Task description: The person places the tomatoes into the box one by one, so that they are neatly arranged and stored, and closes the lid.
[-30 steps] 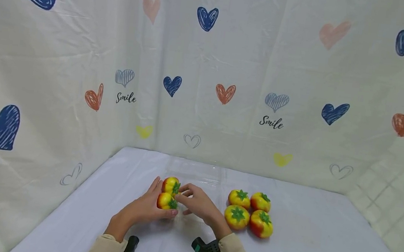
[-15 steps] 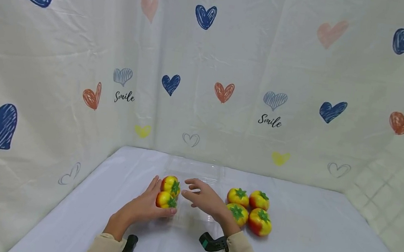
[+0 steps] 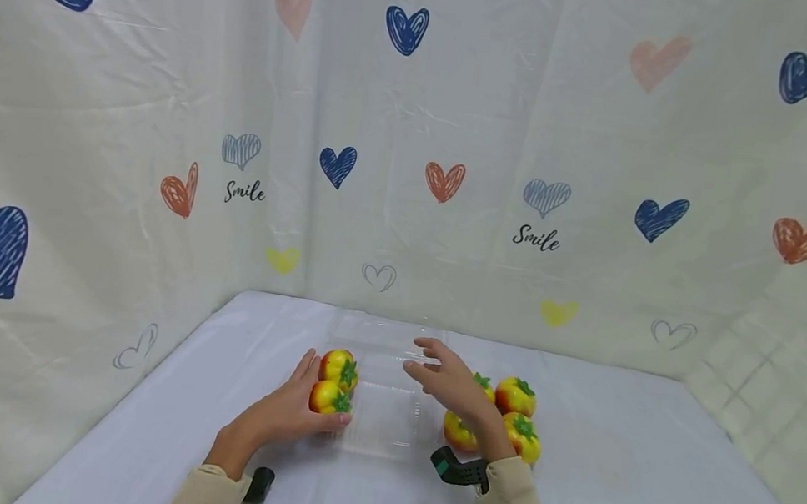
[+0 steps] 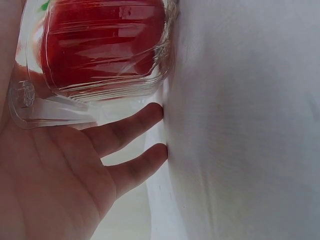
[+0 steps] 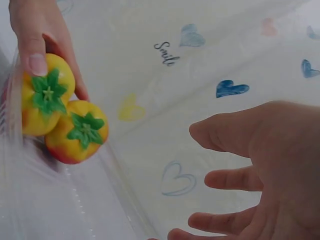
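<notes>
A clear plastic box (image 3: 386, 422) with its lid folded back lies on the white cloth. Two yellow-red persimmons, a rear one (image 3: 338, 368) and a front one (image 3: 327, 396), sit side by side along its left end. My left hand (image 3: 290, 406) holds that end, thumb at the front persimmon and fingers outside the wall; in the left wrist view two fingertips (image 4: 157, 150) reach the cloth. My right hand (image 3: 453, 386) hovers right of the box, holding nothing, fingers spread and slightly bent. Beneath and beyond it are more persimmons (image 3: 516, 396), partly hidden by hand and forearm.
A white cloth (image 3: 618, 472) covers the table. Behind and at the left hang pale curtains (image 3: 494, 129) printed with hearts. Dark bands, a left one (image 3: 260, 485) and a right one (image 3: 456, 467), are strapped at the wrists.
My right hand has drawn away from the two boxed persimmons, moving right until it overlaps the loose ones. My left hand stays at the box's left end.
</notes>
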`<action>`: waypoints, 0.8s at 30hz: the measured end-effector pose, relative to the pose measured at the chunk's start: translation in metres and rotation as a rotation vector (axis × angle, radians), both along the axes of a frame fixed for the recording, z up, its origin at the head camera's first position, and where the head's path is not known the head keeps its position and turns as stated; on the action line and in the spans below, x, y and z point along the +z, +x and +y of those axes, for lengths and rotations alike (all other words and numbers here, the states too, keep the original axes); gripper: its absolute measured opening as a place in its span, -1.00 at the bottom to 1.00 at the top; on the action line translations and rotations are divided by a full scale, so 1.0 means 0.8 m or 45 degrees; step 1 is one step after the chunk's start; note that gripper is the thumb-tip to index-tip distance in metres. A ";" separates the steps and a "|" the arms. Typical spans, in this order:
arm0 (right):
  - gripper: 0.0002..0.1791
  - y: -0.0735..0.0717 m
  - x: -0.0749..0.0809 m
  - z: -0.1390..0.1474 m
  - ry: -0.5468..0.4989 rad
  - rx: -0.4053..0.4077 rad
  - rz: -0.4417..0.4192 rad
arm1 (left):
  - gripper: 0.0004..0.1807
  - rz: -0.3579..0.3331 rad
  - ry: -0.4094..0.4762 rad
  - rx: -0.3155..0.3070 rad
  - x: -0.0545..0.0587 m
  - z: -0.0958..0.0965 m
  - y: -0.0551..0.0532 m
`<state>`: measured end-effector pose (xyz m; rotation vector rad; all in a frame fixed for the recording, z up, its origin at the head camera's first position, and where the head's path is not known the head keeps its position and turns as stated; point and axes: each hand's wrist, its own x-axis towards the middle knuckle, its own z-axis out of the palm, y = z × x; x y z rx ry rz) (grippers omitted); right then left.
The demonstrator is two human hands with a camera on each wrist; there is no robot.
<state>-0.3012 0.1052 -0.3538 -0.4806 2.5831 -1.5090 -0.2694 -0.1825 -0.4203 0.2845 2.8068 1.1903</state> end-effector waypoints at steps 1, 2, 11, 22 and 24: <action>-0.35 -0.001 0.002 0.005 -0.004 -0.011 0.001 | 0.43 0.001 -0.001 0.000 0.000 0.000 0.000; -0.35 -0.002 0.003 0.010 0.003 -0.026 0.015 | 0.42 0.002 -0.002 -0.001 -0.001 -0.001 -0.001; -0.31 -0.007 0.017 0.061 0.181 -0.208 0.153 | 0.41 0.008 -0.001 -0.013 -0.001 -0.001 -0.002; -0.26 -0.013 0.011 0.124 0.225 -0.324 0.136 | 0.44 0.007 0.009 -0.015 -0.002 -0.001 -0.002; -0.25 -0.014 0.007 0.133 0.215 -0.333 0.097 | 0.44 0.004 0.006 -0.016 -0.002 0.000 -0.002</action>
